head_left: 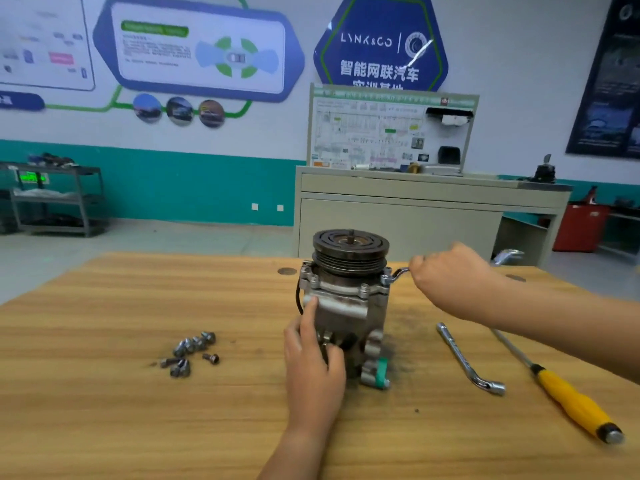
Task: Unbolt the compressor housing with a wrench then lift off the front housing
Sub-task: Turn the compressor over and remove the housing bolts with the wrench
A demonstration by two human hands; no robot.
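Here we look down on an air-conditioning compressor (346, 303) standing upright mid-table (104, 393), grooved pulley (349, 251) on top. Our left hand (313, 362) reaches in from six o'clock and grips the compressor's near left side, one finger stretched up the casing. Our right hand (446, 275), arm entering from four o'clock, is clenched round a bent wrench (398, 273) seated on a bolt at the housing's three o'clock corner. Loose bolts (190, 351) lie at nine o'clock; an L-shaped socket wrench (467, 358) and a yellow-handled screwdriver (571, 400) lie at four o'clock.
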